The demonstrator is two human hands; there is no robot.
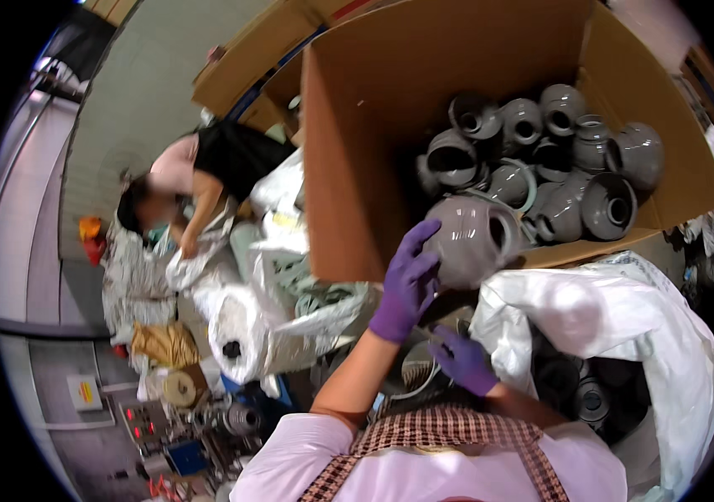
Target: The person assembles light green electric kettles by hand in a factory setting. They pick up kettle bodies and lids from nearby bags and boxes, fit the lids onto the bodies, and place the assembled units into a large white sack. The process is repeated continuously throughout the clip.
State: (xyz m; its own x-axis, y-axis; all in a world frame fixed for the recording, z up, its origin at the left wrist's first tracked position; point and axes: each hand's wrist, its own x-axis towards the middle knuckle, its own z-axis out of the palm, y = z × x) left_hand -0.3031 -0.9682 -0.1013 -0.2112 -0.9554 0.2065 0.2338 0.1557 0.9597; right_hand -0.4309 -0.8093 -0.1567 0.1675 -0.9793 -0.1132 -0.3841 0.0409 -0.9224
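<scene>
One grey fitting [467, 243], round-bodied and glossy, is hanging at the near edge of a large cardboard carton [323, 167]. Left hand [410, 280], purple-gloved: is holding that fitting by its left side, fingers curving against it. Right hand [462, 360], likewise gloved: is hovering lower down beside a white sack [683, 368], fingers loosely parting, no piece showing between them. Carton: about a dozen similar fittings [558, 217] are lying loosely heaped, mouths facing various ways. Sack: dark pieces [593, 400] are resting inside (shadow is preventing a count). Progress, as judged: handling is looking partway along, the held piece not yet being released; which stock is counting as done, which as left, is not showing
</scene>
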